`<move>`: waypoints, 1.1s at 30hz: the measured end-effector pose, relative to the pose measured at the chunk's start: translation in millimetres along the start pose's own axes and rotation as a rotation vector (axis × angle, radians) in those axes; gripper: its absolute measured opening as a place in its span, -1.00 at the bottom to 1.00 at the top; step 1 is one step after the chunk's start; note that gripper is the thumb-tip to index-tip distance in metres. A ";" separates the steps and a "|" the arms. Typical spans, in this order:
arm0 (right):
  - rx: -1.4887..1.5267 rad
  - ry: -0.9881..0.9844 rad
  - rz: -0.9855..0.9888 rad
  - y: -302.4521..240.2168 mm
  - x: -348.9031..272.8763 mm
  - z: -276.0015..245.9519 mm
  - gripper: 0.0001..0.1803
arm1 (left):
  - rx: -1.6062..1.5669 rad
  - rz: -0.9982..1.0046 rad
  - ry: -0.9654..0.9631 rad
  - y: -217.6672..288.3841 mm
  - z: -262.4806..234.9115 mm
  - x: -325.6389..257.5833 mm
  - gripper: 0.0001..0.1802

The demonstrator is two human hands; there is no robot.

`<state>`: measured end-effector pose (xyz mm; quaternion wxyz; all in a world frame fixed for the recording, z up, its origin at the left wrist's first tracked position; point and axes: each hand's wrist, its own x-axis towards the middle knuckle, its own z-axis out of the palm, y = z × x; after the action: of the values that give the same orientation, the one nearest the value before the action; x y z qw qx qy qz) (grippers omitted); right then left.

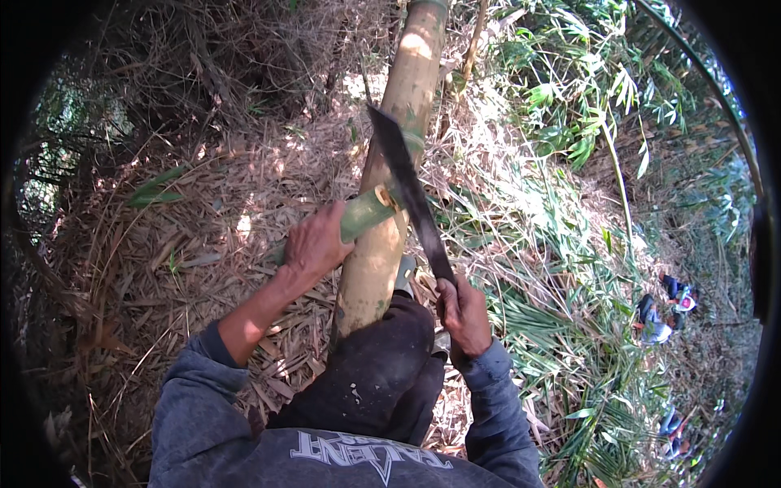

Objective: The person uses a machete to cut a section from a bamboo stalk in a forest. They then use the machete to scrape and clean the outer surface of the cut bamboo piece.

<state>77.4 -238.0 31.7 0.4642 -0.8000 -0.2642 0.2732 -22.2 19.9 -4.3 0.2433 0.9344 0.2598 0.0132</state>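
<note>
My left hand [316, 241] is closed around a short green bamboo piece [368, 213]. Its cut, hollow end points right and lies over a thick yellowish bamboo pole [373, 264]. In my right hand [464, 313] is the handle of a machete [412, 189], its long dark blade slanting up and left. The blade crosses above the pole, close beside the cut end of the green piece; whether the two touch I cannot tell. The thick pole runs from my knee away to the top of the view.
Dry bamboo leaves [203, 260] cover the ground to the left. Green cut fronds [537, 342] lie on the right, near a thin upright stem [616, 163]. Tangled dry twigs [244, 49] fill the far left. A few people [657, 328] are farther off to the right.
</note>
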 end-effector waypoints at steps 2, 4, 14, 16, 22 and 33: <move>-0.025 0.156 -0.178 -14.3 -4.4 0.6 -0.81 | 0.005 -0.010 -0.024 -0.1 -0.4 -0.4 -0.44; 0.130 0.291 -0.180 -26.1 -8.8 5.9 -0.81 | 0.016 -0.014 -0.040 -1.4 -1.5 -0.2 -0.43; -0.089 0.014 -0.009 43.6 17.4 25.1 -0.80 | -0.026 -0.031 -0.055 -1.7 -1.5 -2.4 -0.44; 0.135 -0.091 0.187 36.8 12.3 19.5 -0.78 | -0.019 -0.026 -0.038 -1.2 0.5 2.9 -0.44; 0.047 0.198 -0.159 -19.5 0.3 5.2 -0.79 | 0.002 -0.030 -0.042 -4.3 -0.8 1.7 -0.45; -0.194 0.067 -0.124 46.7 22.5 34.8 -0.81 | -0.073 0.002 -0.025 -8.9 -6.1 3.4 -0.44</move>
<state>77.5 -222.0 -28.6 0.4090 -0.8321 -0.3228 0.1902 -24.4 30.9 -3.3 0.2804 0.9253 0.2552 0.0110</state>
